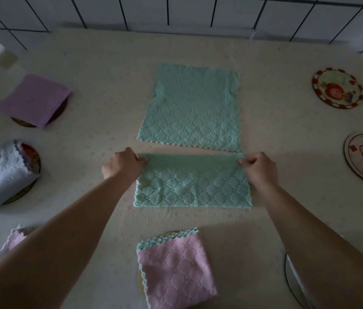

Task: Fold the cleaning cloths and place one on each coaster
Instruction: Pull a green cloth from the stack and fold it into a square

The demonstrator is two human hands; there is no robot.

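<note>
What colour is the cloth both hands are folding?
Mint green with a quilted diamond pattern, seen in the head view.

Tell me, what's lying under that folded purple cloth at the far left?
A round dark coaster peeks out beneath the purple cloth, showing only along its right and near edges. The cloth covers the rest, so its picture, and anything else under there, cannot be seen.
</note>
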